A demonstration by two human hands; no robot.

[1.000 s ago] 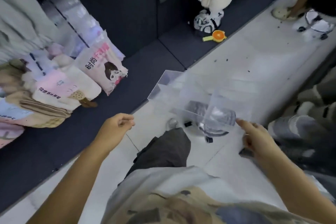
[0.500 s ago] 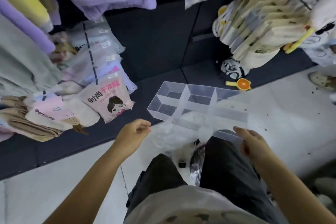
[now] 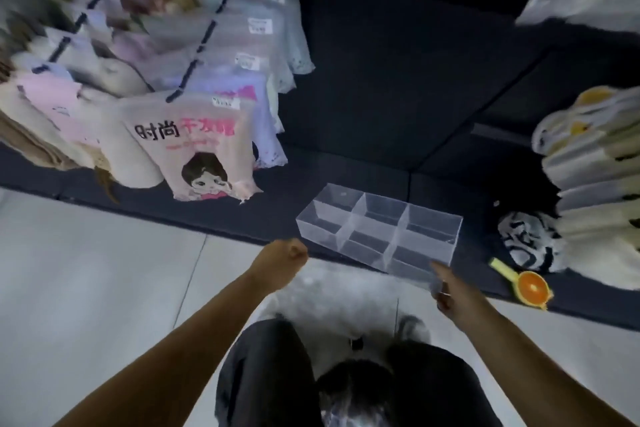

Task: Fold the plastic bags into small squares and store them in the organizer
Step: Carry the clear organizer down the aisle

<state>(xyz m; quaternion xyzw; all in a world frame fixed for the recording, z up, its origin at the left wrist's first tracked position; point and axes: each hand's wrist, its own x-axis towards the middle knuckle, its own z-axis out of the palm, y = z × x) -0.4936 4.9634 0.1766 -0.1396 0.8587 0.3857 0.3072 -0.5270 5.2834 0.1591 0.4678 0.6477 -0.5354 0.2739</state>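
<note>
**Item: plastic bag** (image 3: 349, 291). Thin and translucent, it showed only as a hazy sheet hung between the two hands, over the knees and the pale floor (image 3: 104, 270). It was unfolded, and no crease could be made out.

**Item: organizer** (image 3: 379, 236). A clear box of six compartments in two rows of three. It stood upright on the near edge of the dark mat (image 3: 381, 97), just beyond the bag. Every compartment looked bare (with walls this clear, a folded bag inside would be hard to see).

**Item: left hand** (image 3: 282, 262). The fingers were clenched into a fist, apparently around the bag's left edge, though blur left the contact uncertain.

**Item: right hand** (image 3: 450, 291). The fingers were curled and appeared to pinch the bag's right edge. The forefinger tip was close to the organizer's near corner, and whether it touched could not be told.

**Adjacent:** packaged garments (image 3: 204, 152) were heaped on the mat to the left, and an orange-slice trinket (image 3: 533, 288) lay to the right.

**Step, as judged:** a bag was spread for its opening fold, and storing was not yet begun.

**Next move called for:** bring the two held edges together and press out trapped air, since slippery film would likely spring open. Then repeat down to a square small enough for one compartment.
</note>
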